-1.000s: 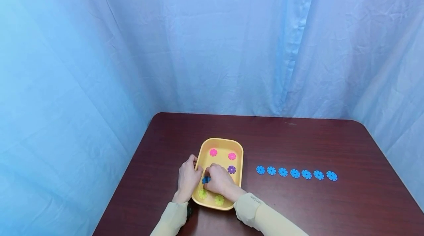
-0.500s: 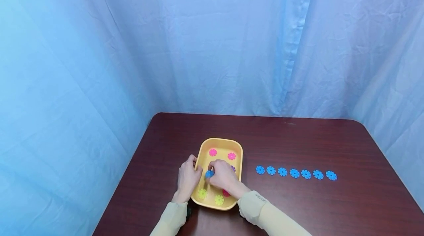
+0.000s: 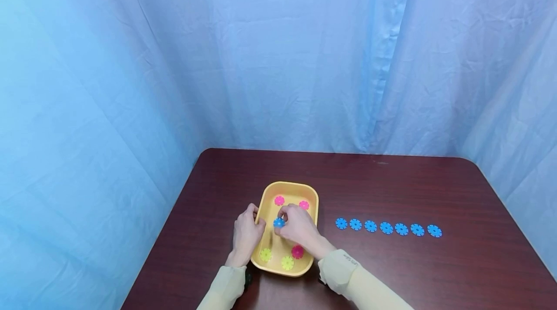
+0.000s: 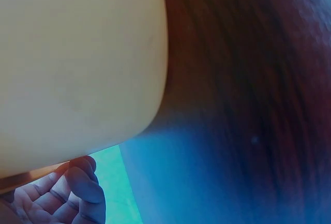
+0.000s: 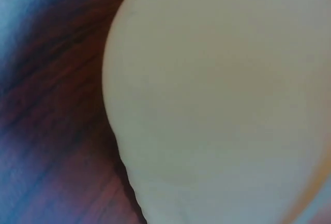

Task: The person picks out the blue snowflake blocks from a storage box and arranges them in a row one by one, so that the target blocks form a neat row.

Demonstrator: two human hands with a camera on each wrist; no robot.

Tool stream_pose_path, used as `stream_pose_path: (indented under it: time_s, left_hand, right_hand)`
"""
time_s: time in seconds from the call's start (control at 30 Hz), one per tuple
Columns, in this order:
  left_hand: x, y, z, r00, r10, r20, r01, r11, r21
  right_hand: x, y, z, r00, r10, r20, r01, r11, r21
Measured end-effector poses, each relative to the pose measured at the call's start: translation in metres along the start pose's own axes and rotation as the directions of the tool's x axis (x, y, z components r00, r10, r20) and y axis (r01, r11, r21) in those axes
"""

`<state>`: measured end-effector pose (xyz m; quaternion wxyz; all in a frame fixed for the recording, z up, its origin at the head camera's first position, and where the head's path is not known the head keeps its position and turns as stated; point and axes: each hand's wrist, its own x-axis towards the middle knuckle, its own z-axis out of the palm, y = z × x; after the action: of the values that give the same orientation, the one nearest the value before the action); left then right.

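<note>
Right hand: we see our right hand pinching a blue disc between thumb and fingertips, held just above the floor of the yellow tray.
Left hand: our left hand grips the tray's left rim, fingers curled over the edge.
Tray contents: we count two pink discs at the far end, one pink disc and two yellow-green discs at the near end.
Table: on the dark wooden table, we see a row of seven blue discs lying well to the right of the tray.
Wrist views: we make out only blurred tray wall and tabletop.
</note>
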<state>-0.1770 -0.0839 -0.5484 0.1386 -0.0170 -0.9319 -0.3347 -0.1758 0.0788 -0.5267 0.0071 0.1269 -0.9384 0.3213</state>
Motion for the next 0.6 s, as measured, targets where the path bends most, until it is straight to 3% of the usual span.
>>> stream_pose_path:
  time_s: [0.37, 0.6]
  left_hand:
    - [0.0, 0.0, 0.001, 0.999, -0.024, 0.03, 0.024, 1.0, -0.007]
    - [0.0, -0.001, 0.001, 1.0, -0.01, 0.013, 0.01, 1.0, -0.005]
  right_hand:
    - [-0.001, 0.003, -0.021, 1.0, 0.01, -0.01, -0.01, 0.999, 0.033]
    - [-0.002, 0.006, -0.033, 0.999, 0.016, -0.049, -0.013, 0.999, 0.046]
